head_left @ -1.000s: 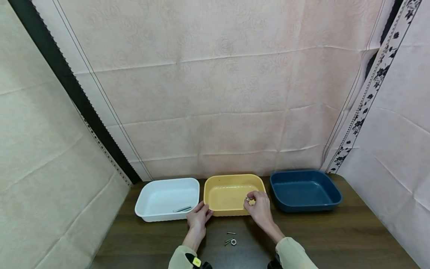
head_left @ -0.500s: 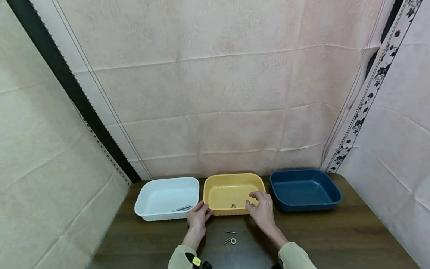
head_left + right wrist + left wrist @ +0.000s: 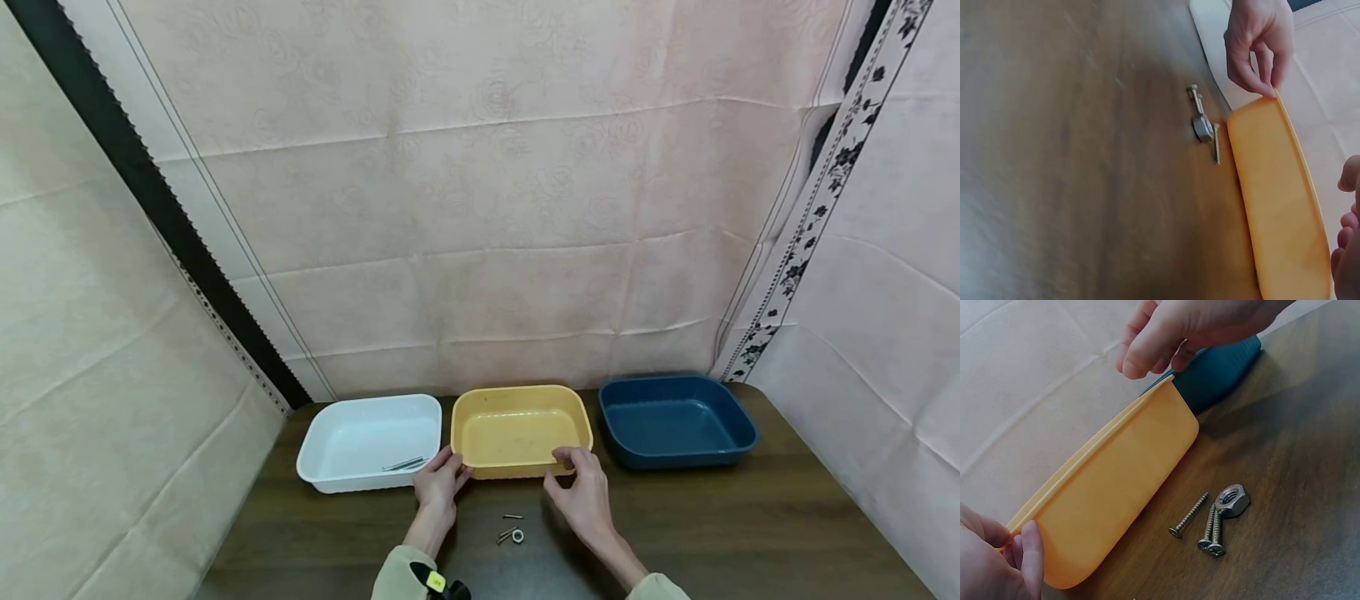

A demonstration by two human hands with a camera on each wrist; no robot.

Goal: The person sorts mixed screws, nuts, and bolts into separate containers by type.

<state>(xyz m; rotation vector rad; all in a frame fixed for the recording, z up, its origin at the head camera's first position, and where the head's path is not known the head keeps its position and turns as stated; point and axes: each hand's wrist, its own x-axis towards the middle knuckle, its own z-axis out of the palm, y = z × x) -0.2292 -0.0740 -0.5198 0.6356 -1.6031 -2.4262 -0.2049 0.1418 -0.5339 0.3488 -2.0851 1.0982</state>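
Note:
My left hand (image 3: pixel 437 490) pinches the front left rim of the yellow tray (image 3: pixel 525 474) between thumb and fingers; the right wrist view shows this left hand (image 3: pixel 1260 44) at the tray's corner. Over the tray's front right edge hovers my right hand (image 3: pixel 583 493), its thumb and fingers parted and holding nothing. In the left wrist view that right hand (image 3: pixel 1191 331) is above the rim. On the table before the tray lie a hex nut (image 3: pixel 1233 501) and several screws (image 3: pixel 1190 515), close together. The nuts dropped inside the tray are hidden from view.
To the left stands a white tray (image 3: pixel 315 471) with several long metal pieces (image 3: pixel 405 464), perhaps screws or nails, inside. A dark blue tray (image 3: pixel 678 458) is on the right. The wooden table (image 3: pixel 787 517) ends at a cloth backdrop (image 3: pixel 510 250).
My right hand has let go of small metal nuts into the yellow tray, opened its fingers and drawn back toward the front rim. My left hand keeps its hold on the tray.

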